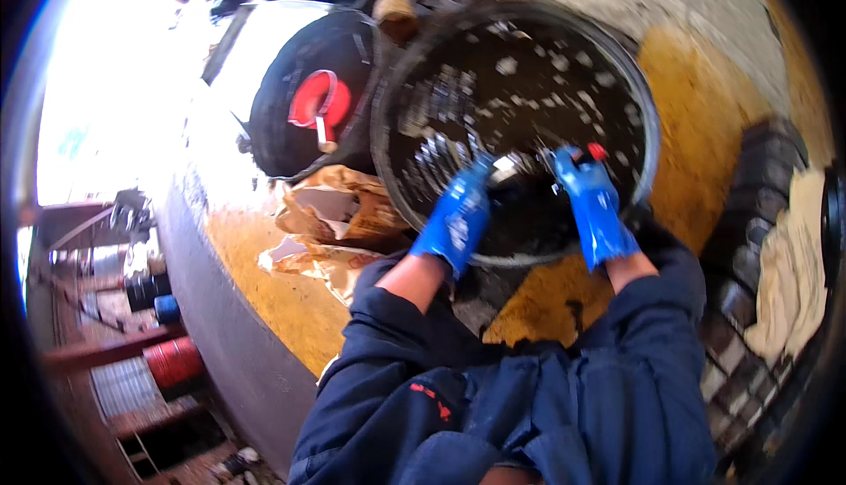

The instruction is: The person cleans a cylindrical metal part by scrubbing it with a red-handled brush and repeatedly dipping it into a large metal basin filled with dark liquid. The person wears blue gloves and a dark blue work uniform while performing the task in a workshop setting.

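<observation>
Both gloved hands down in the big round black tub [651,124], over dark liquid with pale foam patches, foam mostly toward the far and right rim. Left hand [460,216] comes in over the near rim, left of middle; fingers reach up to a shiny metal piece [508,168], grip blurred, can't tell if closed on it. Right hand [589,194] comes in over the near rim, right side, fingers bent, a small red thing [597,151] at the fingertips; can't tell if held or just behind.

Key relation: metal piece sits between the hands, just right of the left fingertips, a bit apart from the right ones, so left is nearer. Long axis looks roughly crosswise, hand to hand, but blur makes that unsure. Shiny ribbed part [438,157] lies toward the tub's left rim, just beyond the left hand.

Outside the tub's left rim: black bucket [270,128] with a red dipper [307,100] inside, torn brown paper sacks [342,207] toward the near side
</observation>
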Tool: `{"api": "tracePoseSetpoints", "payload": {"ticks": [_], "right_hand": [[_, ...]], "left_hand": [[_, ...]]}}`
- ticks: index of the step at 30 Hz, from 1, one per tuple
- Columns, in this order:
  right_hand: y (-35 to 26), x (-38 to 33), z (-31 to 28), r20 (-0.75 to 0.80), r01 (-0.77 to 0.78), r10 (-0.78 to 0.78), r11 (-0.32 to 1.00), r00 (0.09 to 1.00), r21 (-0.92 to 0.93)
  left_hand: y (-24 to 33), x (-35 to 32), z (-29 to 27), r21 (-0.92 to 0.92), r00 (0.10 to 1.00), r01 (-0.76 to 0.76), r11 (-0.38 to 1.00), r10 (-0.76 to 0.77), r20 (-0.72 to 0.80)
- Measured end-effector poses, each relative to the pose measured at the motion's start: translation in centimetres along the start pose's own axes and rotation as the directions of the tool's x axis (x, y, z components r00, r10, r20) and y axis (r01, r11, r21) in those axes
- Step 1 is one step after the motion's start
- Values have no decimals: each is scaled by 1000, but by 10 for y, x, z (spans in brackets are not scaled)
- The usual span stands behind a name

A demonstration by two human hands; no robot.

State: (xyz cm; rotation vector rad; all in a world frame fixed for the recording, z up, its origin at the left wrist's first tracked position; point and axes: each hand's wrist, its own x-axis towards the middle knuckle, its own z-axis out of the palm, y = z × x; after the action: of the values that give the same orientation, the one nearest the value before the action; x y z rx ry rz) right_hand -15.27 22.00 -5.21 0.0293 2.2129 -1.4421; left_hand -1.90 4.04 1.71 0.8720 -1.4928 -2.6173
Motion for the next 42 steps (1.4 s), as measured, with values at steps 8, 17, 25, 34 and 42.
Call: {"api": "tracePoseSetpoints", "payload": {"ticks": [8, 17, 25, 34, 42], "right_hand": [[-51, -25, -25, 355, -56, -146, 863, 924, 502], [-56, -20, -40, 165, 343, -364, 929, 917, 139], [-103, -55, -55, 436, 842, -773, 536, 462, 58], [-85, -54, -27, 412, 663, -623, 746, 665, 57], [-48, -22, -9, 416, -489, 340, 807, 843, 332]], "left_hand": [[-9, 25, -14, -103, 873, 200, 974, -225, -433], [-6, 37, -37, -153, 890, 372, 916, -398, -221], [-10, 35, -57, -160, 894, 425, 891, -441, -78], [1, 23, -48, 125, 899, 390, 912, -347, -267], [10, 8, -38, 173, 991, -131, 976, 135, -10]]}}
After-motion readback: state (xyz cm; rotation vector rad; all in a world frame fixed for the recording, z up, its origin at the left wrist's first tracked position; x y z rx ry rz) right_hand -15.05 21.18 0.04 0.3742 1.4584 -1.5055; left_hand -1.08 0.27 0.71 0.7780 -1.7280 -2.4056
